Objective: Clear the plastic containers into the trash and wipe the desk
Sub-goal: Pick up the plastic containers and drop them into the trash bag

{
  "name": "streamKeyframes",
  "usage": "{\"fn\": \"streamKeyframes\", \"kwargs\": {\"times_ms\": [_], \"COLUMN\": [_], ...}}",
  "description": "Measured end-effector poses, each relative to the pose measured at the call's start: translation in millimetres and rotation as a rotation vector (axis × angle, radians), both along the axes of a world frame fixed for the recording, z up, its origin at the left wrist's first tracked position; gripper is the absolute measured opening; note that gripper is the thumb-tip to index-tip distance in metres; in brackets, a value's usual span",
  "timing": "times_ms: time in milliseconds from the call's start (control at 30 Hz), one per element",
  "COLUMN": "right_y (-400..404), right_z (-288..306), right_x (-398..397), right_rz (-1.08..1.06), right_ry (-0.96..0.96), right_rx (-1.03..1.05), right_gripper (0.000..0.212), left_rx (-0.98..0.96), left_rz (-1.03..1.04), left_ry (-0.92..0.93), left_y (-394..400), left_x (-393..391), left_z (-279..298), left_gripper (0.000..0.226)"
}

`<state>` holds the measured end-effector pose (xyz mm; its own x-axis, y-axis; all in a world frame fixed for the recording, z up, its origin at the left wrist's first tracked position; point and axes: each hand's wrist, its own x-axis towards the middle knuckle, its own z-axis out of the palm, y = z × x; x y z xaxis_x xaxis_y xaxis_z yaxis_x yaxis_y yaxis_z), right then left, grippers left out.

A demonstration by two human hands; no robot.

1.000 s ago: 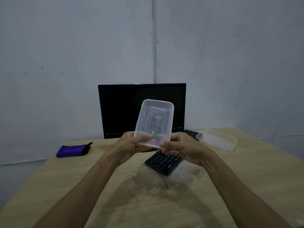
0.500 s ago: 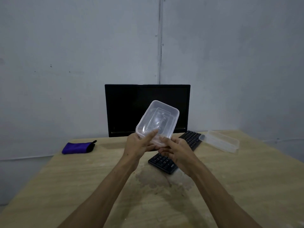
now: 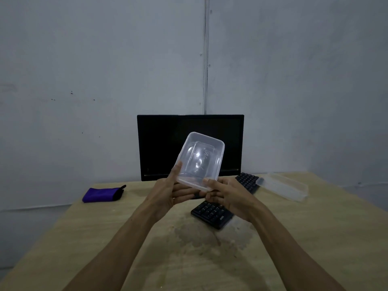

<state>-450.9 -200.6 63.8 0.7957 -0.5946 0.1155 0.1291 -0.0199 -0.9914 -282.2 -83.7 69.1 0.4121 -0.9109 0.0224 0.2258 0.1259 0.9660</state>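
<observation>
Fingers (image 3: 178, 168) of left hand (image 3: 168, 194): curled round near-left edge of clear rectangular plastic container (image 3: 200, 160), thumb up its side. Right hand (image 3: 227, 194): pinches near-right corner of same container. Container: raised above table, tilted, in front of black flat monitor (image 3: 168, 143). Black keyboard (image 3: 212, 213): angled on light wooden table (image 3: 84, 238), partly hidden under right hand. Second clear plastic container (image 3: 283, 186): lying on table, far right, just beside keyboard's far end. Purple cloth pouch (image 3: 101, 194): far left, well apart. Damp stain (image 3: 205, 238): on tabletop between the forearms.
</observation>
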Motion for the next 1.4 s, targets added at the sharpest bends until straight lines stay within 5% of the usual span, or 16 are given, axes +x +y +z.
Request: {"fn": "streamKeyframes", "kwargs": {"times_ms": [267, 500, 733, 900, 1067, 1200, 1400], "right_y": [-11, 11, 12, 23, 21, 15, 14], "right_z": [0, -5, 7, 5, 5, 13, 19], "right_x": [-5, 28, 27, 45, 44, 39, 44], "right_rz": [-0.033, -0.281, -0.295, -0.381, -0.433, -0.446, -0.42], "right_ry": [0.111, -0.287, -0.182, -0.259, -0.148, 0.004, 0.094], "right_rx": [0.006, 0.332, 0.131, 0.273, 0.188, 0.038, -0.173], "right_gripper": [0.045, 0.043, 0.038, 0.049, 0.058, 0.061, 0.055], "left_rx": [-0.062, -0.128, -0.233, -0.288, -0.234, -0.187, -0.033], "left_rz": [0.031, -0.02, 0.105, 0.137, 0.136, 0.204, 0.066], "left_ry": [-0.025, 0.047, 0.148, 0.252, 0.201, 0.007, -0.142], "left_y": [10, -1, 3, 3, 10, 20, 37], "left_x": [16, -1, 25, 17, 42, 59, 63], "left_z": [11, 0, 27, 17, 22, 25, 41], "left_gripper": [0.035, 0.04, 0.044, 0.052, 0.048, 0.018, 0.073]}}
